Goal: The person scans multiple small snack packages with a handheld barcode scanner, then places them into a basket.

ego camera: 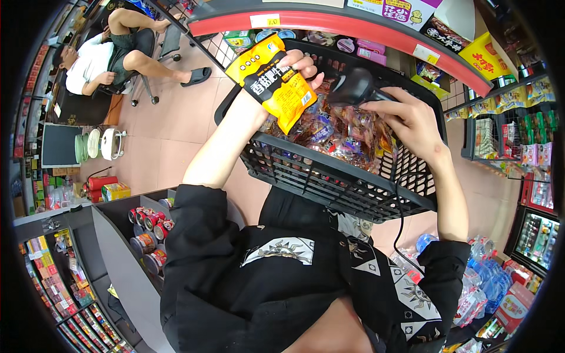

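Note:
My left hand [296, 68] grips a yellow-and-black snack packet [276, 84] by its upper right side, with a printed barcode near its lower corner. In my right hand [408, 117] is a black handheld barcode scanner [353, 88], its head close to the packet and pointing left. A black cable [399, 212] hangs below that hand. Beneath both hands is a black plastic basket [326, 165], holding many small wrapped snacks [326, 128].
A red-edged shelf [344, 33] with boxed goods runs beyond the basket. A seated person [95, 66] is at the upper left. Canned drinks [152, 220] stand in a grey bin at left; bottled water packs [485, 278] lie at lower right. A fire extinguisher [101, 183] is at far left.

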`<action>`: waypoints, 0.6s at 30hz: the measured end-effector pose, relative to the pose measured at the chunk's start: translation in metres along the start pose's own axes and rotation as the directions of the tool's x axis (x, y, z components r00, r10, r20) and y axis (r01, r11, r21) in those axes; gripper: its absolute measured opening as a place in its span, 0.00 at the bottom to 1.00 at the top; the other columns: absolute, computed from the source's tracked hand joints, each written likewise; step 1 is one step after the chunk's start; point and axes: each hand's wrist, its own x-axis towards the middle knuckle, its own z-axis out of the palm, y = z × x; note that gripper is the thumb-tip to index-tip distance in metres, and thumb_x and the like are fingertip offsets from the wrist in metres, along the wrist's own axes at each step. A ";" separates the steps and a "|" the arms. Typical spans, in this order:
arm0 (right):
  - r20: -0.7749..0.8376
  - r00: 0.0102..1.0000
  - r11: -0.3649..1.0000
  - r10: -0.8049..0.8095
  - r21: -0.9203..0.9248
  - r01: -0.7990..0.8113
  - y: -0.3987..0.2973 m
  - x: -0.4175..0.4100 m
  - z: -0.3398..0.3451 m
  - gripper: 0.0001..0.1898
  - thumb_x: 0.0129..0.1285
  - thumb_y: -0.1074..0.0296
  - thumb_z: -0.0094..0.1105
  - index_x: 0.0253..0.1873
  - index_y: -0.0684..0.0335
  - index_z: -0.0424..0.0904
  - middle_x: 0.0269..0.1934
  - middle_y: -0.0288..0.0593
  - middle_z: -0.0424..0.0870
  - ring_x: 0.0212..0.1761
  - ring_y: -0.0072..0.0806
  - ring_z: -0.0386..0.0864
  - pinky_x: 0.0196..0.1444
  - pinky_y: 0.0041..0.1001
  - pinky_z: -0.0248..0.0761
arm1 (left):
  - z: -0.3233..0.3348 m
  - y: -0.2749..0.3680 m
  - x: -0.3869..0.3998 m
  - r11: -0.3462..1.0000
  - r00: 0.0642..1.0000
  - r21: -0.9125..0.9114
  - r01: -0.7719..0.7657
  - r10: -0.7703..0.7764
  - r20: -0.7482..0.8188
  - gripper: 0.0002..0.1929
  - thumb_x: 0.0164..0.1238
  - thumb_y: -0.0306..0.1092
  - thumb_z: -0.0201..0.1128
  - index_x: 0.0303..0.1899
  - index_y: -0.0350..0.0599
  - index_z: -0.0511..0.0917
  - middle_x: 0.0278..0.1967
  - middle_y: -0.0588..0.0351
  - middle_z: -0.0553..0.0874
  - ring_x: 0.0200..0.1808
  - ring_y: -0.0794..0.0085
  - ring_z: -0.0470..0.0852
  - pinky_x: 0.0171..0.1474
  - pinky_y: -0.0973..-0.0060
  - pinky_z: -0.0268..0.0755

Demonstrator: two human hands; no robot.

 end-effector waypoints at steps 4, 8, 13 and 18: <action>-0.103 0.989 0.907 -0.103 0.398 0.135 -0.006 0.000 -0.014 0.22 0.58 0.83 0.58 0.54 0.52 0.87 0.54 0.52 0.82 0.43 0.34 0.85 0.46 0.25 0.76 | -0.024 0.002 -0.003 0.994 0.997 0.091 -0.063 0.059 0.041 0.13 0.67 0.42 0.58 0.22 0.60 0.69 0.32 0.65 0.72 0.44 0.72 0.73 0.60 0.73 0.64; -0.154 0.978 0.747 -0.142 0.631 0.208 -0.012 0.003 -0.011 0.18 0.61 0.81 0.58 0.55 0.59 0.85 0.47 0.47 0.83 0.49 0.30 0.81 0.50 0.25 0.72 | -0.032 0.008 -0.006 0.995 0.995 0.096 0.035 -0.043 0.087 0.16 0.72 0.48 0.56 0.23 0.61 0.70 0.37 0.62 0.72 0.46 0.68 0.73 0.55 0.72 0.67; 0.124 0.989 0.912 -0.075 0.409 0.018 -0.016 0.009 -0.021 0.17 0.62 0.78 0.59 0.55 0.62 0.85 0.43 0.46 0.83 0.42 0.34 0.79 0.46 0.30 0.72 | -0.031 0.012 0.002 0.993 0.994 0.092 -0.068 0.060 0.091 0.17 0.69 0.42 0.59 0.19 0.57 0.69 0.35 0.60 0.71 0.45 0.69 0.75 0.63 0.69 0.68; 0.189 0.981 0.999 -0.030 0.050 0.021 -0.013 0.005 -0.022 0.19 0.57 0.71 0.61 0.54 0.46 0.87 0.48 0.52 0.83 0.48 0.49 0.82 0.50 0.38 0.76 | -0.009 0.010 -0.009 0.977 0.981 0.138 -0.160 0.173 -0.090 0.19 0.70 0.44 0.56 0.18 0.56 0.68 0.33 0.60 0.71 0.45 0.68 0.76 0.71 0.66 0.61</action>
